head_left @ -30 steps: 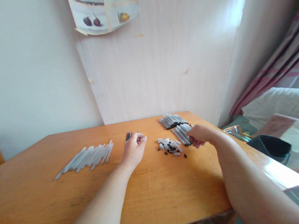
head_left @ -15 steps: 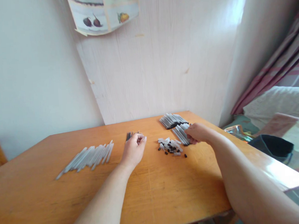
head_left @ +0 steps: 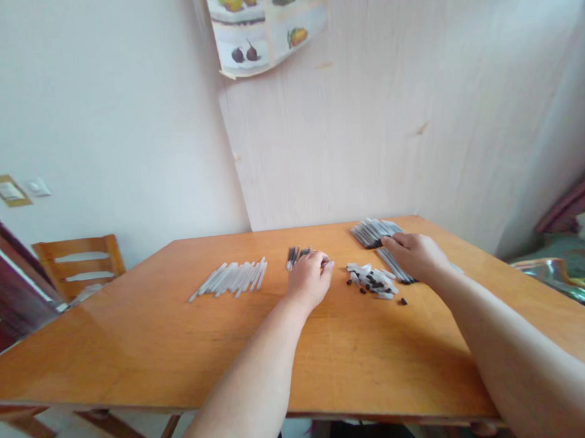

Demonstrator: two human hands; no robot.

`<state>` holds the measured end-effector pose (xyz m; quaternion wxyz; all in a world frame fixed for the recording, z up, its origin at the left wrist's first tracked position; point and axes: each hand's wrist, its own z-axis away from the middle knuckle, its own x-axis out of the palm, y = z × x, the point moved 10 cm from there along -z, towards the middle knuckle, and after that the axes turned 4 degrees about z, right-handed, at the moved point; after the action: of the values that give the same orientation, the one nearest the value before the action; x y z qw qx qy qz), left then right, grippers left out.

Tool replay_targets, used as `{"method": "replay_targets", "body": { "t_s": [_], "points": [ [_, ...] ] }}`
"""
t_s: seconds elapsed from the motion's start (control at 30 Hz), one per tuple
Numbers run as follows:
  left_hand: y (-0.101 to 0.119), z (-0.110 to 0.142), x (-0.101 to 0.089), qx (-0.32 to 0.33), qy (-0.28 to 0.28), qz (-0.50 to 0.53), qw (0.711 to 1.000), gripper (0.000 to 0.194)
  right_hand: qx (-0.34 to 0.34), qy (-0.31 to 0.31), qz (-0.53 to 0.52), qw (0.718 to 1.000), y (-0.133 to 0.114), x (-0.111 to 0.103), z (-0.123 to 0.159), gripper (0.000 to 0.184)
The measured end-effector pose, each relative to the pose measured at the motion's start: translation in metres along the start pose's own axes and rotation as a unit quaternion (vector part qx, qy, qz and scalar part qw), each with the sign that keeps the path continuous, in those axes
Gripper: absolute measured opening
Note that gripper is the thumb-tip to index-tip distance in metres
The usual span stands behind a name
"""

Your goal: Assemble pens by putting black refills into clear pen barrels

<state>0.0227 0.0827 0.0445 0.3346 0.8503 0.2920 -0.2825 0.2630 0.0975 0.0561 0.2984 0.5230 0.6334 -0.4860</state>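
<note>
My left hand (head_left: 310,278) is closed in a pinch over the middle of the table, beside a small group of thin dark pen refills (head_left: 293,255). What its fingertips hold is too small to make out. My right hand (head_left: 418,257) is over the nearer row of clear pens with black ends (head_left: 393,265), fingers curled down and mostly hidden, so their hold cannot be seen. Another row of such pens (head_left: 373,230) lies just behind. Between the hands is a loose pile of clear caps and small black plugs (head_left: 371,280). Clear empty pen barrels (head_left: 231,278) lie slanted side by side to the left.
The wooden table (head_left: 181,347) reaches the wall at the back. One black plug (head_left: 403,301) lies apart, in front of the pile. A wooden chair (head_left: 80,260) stands beyond the left edge. A fruit picture (head_left: 259,28) hangs on the wall.
The view has swung left, bringing the chair into sight. My left hand stays pinched near the refills. My right hand remains at the pen row, its back now turned more upward.
</note>
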Motion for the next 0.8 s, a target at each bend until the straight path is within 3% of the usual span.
{"method": "replay_targets", "body": {
  "t_s": [0.23,0.4,0.47,0.63,0.8],
  "points": [
    [0.007,0.004,-0.003,0.004,-0.017,-0.183,0.983,0.016,-0.027,0.017,0.019,0.999,-0.012,0.004,0.006,0.055],
    [0.003,0.008,-0.001,-0.027,-0.03,-0.235,0.971,0.02,-0.011,-0.018,0.044,0.999,-0.015,0.012,0.008,0.057],
    [-0.006,0.011,-0.003,-0.062,-0.026,-0.238,0.969,0.02,-0.004,-0.025,0.048,0.999,-0.016,0.012,0.01,0.058],
    [-0.042,0.031,-0.023,-0.222,0.012,-0.233,0.947,0.023,-0.005,-0.008,0.049,0.999,-0.018,0.007,0.012,0.058],
    [-0.052,0.041,-0.038,-0.26,0.047,-0.232,0.936,0.023,0.01,-0.001,0.056,0.998,-0.013,0.009,0.011,0.058]
  ]
}}
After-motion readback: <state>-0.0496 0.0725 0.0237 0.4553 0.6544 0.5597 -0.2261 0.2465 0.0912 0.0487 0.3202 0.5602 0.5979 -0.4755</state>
